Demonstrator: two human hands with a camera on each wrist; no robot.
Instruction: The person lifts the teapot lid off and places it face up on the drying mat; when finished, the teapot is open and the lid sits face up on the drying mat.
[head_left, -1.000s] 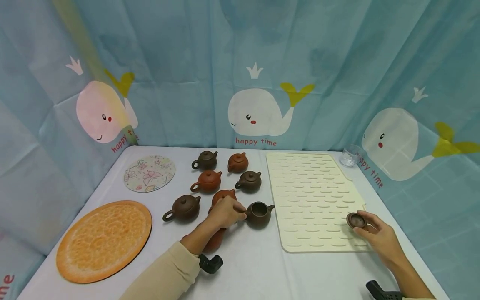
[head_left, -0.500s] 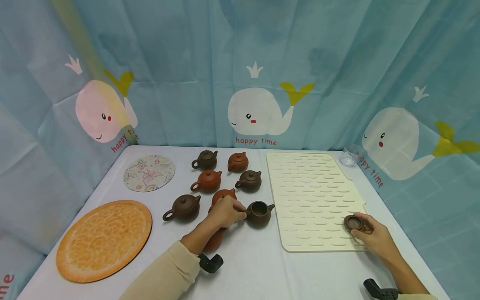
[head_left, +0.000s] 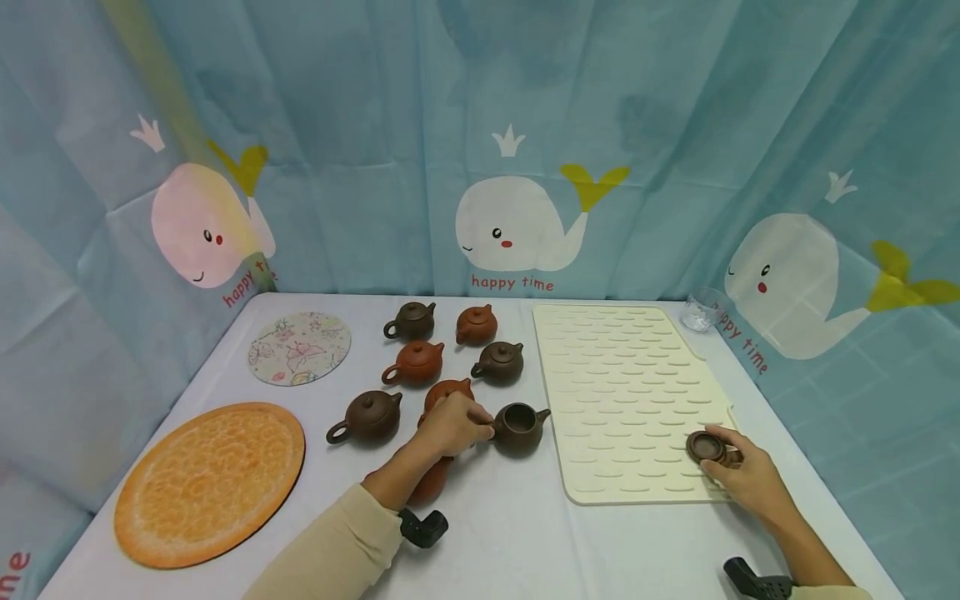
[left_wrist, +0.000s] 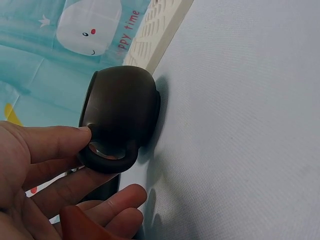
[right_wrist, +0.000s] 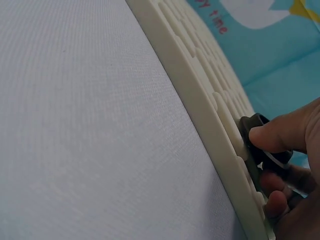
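Observation:
My left hand [head_left: 453, 423] pinches the ring handle of a dark brown teapot [head_left: 517, 430], which stands lidless on the white cloth with its spout toward the cream mat [head_left: 611, 402]. The left wrist view shows the thumb on top of the handle [left_wrist: 107, 164] and fingers beneath it. At the mat's near right corner, my right hand [head_left: 753, 477] holds a small dark brown teapot lid [head_left: 706, 447] between thumb and fingers. Its hollow underside faces up, low over the ridged surface. From the right wrist, the thumb lies on the lid's rim [right_wrist: 250, 126].
Several lidded teapots stand around the left forearm, among them a dark one [head_left: 372, 417] and a reddish one [head_left: 417, 363]. A bread-patterned round mat [head_left: 210, 483] and a floral round mat [head_left: 298, 348] lie left. A clear glass [head_left: 699, 312] sits at the back right.
The right hand has shifted slightly left with the lid, whose underside has turned a little. My left hand and the teapot stay where they were.

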